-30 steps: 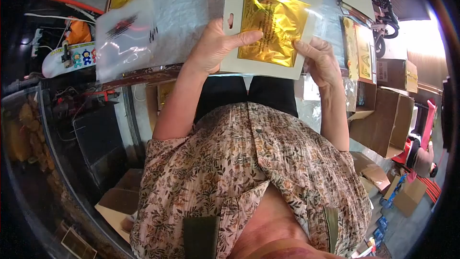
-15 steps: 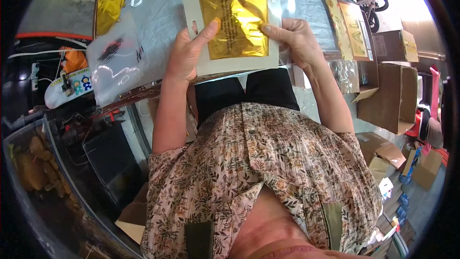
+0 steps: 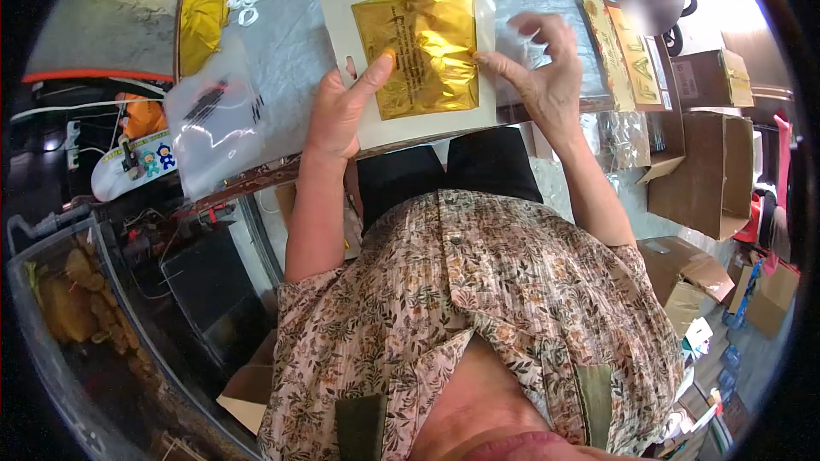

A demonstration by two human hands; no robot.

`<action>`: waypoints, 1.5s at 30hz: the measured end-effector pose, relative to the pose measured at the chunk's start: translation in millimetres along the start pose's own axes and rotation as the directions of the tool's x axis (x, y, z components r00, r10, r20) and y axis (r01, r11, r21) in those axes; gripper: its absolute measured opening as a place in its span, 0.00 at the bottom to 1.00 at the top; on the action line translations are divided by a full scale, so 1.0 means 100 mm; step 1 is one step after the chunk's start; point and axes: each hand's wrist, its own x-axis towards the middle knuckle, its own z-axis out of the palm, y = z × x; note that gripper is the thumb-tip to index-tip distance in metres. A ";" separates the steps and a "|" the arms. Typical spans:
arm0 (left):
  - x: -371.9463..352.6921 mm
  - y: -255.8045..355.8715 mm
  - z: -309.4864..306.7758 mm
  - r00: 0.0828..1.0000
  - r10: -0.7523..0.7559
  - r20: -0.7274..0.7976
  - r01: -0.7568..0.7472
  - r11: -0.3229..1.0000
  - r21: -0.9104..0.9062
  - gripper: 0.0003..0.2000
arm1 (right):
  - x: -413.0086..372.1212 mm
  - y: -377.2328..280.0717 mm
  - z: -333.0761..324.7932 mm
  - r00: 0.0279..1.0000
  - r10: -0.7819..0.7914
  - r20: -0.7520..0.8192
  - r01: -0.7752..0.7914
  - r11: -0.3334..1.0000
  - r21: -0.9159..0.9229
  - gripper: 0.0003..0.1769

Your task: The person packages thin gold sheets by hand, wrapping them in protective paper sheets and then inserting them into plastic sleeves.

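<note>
A folded gold foil packet (image 3: 427, 51) with dark printed lines lies flat on a white sheet-like pouch or card (image 3: 342, 4) at the near edge of the table. My left hand (image 3: 342, 111) grips the left side of this white piece, its thumb pressed onto the foil and its fingers hidden underneath. At the other side, my right hand (image 3: 547, 77) has its fingers lifted and spread. Its thumb tip reaches the foil's right edge; whether it touches is hard to tell.
Left on the table are clear plastic bags (image 3: 213, 132), gold foil (image 3: 201, 30) and white cord (image 3: 248, 2). To the right stand a printed box (image 3: 636, 60) and open cardboard boxes (image 3: 700, 171). A blurred person-like shape shows at the upper right.
My right hand has let go of the white piece's right side, its fingers rising and spreading. The white piece now rests lower, nearer the table, with my left hand still holding it.
</note>
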 end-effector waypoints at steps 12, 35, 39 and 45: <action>-0.07 0.01 0.08 1.000 -0.016 0.021 0.015 0.999 0.034 0.15 | 0.02 0.04 -0.01 0.741 0.440 0.507 -0.660 0.617 0.429 0.13; 0.60 0.37 -0.31 0.990 -0.122 -0.071 0.126 0.990 0.063 0.31 | 0.42 0.39 0.28 0.524 0.553 0.648 -0.850 0.387 0.358 0.12; 0.71 0.42 -0.48 0.989 -0.134 -0.061 0.141 0.983 0.120 0.31 | 0.50 0.48 0.32 0.493 0.561 0.665 -0.867 0.375 0.327 0.12; 0.80 0.46 -0.67 0.996 -0.003 -0.094 0.074 0.641 0.764 0.24 | 0.59 0.40 0.28 0.406 0.610 0.680 -0.903 0.383 0.195 0.15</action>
